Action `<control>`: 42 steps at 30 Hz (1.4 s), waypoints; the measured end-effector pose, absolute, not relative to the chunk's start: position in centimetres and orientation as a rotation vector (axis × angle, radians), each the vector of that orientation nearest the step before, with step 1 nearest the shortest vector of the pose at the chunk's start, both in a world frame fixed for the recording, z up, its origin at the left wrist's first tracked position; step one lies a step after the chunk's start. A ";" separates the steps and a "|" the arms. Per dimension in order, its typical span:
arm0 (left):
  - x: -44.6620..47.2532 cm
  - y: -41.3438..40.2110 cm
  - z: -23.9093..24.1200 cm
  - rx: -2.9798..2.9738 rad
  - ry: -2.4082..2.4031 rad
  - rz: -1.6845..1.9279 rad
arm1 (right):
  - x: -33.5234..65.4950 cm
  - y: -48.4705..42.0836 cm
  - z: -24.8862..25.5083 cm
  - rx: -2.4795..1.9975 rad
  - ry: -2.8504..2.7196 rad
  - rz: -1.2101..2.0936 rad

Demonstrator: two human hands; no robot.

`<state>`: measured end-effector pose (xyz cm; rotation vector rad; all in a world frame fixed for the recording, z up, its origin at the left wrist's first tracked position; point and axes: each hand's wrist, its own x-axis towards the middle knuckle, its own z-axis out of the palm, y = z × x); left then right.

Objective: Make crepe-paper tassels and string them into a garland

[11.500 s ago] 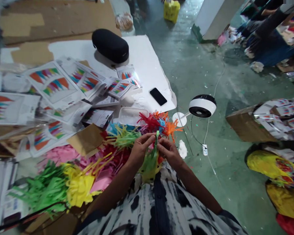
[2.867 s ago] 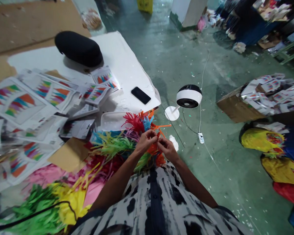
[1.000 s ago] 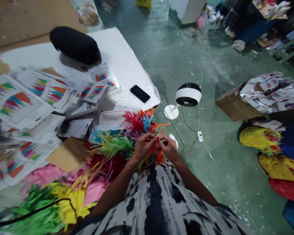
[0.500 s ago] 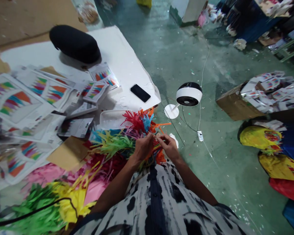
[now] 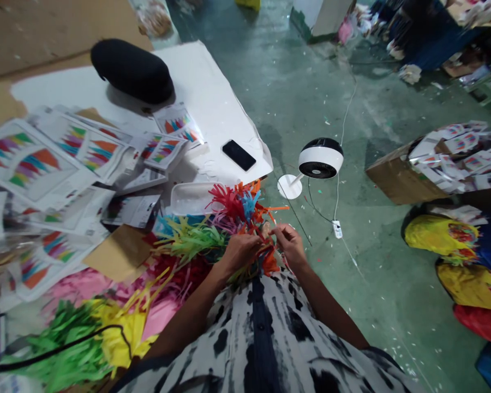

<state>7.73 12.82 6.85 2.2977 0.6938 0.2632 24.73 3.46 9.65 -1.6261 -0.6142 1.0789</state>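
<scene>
Close in front of my chest, my left hand grips a bundle of orange and green paper tassels. My right hand pinches a thin strand at the top of that bundle, its fingertips pressed together. Beyond my hands lies a heap of red, blue, orange and purple tassels. A green tassel bunch spreads to the left of my left hand.
Printed packaging cards cover the table's left side. A black case, a phone and a white tray lie further back. A small white fan stands on the green floor. A cardboard box of packets sits right.
Earlier I held a green tassel; now the bundle shows orange. In the last second my right hand has drawn slightly to the right, away from my left.
</scene>
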 end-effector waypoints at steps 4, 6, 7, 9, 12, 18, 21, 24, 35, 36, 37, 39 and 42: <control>6.8 14.1 5.8 2.340 0.713 0.171 | 24.9 3.0 8.6 -1.613 -0.602 1.166; 7.0 15.4 5.7 2.372 0.765 0.153 | 24.8 2.9 8.3 -1.620 -0.613 1.183; 7.3 16.1 5.8 2.394 0.785 0.145 | 24.7 2.8 8.2 -1.626 -0.618 1.187; 8.2 17.6 5.9 2.439 0.783 0.117 | 24.5 2.9 8.2 -1.641 -0.630 1.190; 9.9 19.3 6.0 2.491 0.717 0.039 | 24.3 3.0 8.5 -1.661 -0.653 1.189; 11.7 19.9 5.1 2.536 0.700 -0.062 | 23.8 2.8 8.7 -1.684 -0.697 1.175; 11.5 20.0 5.0 2.545 0.702 -0.060 | 23.6 2.6 8.5 -1.679 -0.705 1.182; 10.7 20.8 5.6 2.555 0.687 -0.023 | 23.6 2.7 8.4 -1.672 -0.693 1.186; 10.7 21.3 6.0 2.476 0.445 0.028 | 23.9 3.5 8.7 -1.651 -0.640 1.173; 11.1 20.8 5.6 2.457 0.432 0.036 | 23.9 3.5 8.7 -1.651 -0.643 1.172; 11.4 20.3 5.2 2.437 0.429 0.052 | 23.9 3.5 8.7 -1.650 -0.645 1.173; 11.7 19.7 4.6 2.388 0.439 0.106 | 24.0 3.3 8.7 -1.648 -0.643 1.171; 11.4 19.9 4.6 2.280 0.518 0.249 | 24.2 2.9 8.4 -1.643 -0.633 1.157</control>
